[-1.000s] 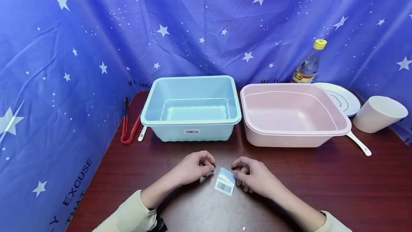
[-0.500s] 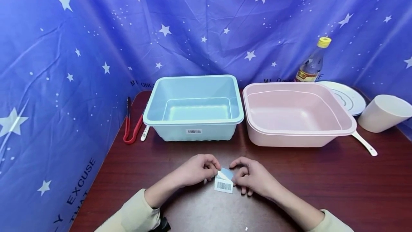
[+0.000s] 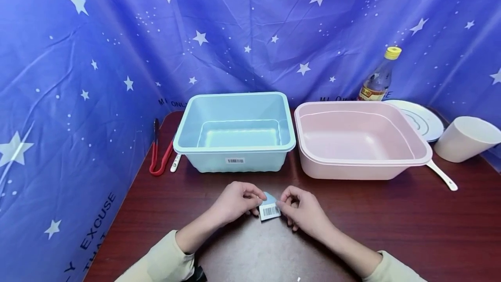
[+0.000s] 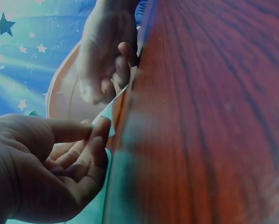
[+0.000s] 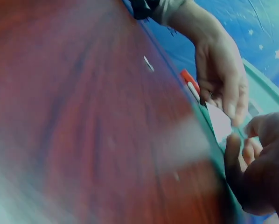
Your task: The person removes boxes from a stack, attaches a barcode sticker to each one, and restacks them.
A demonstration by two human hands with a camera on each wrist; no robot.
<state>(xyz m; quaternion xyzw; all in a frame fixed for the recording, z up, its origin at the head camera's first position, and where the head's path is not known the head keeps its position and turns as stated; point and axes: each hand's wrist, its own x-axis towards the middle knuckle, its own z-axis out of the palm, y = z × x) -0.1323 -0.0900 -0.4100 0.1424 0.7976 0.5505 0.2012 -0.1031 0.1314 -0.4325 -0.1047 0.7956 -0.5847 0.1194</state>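
One left hand (image 3: 238,203) and one right hand (image 3: 305,211) pinch opposite sides of a barcoded card (image 3: 270,211) over the table (image 3: 336,256).

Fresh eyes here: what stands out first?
A pale-blue rectangular plastic tub and a rounded pink plastic tub stand side by side on the dark-red wood-grained table. In front, the left hand and right hand hold a small blue-and-white barcoded card. Behind hangs a blue star-printed curtain.
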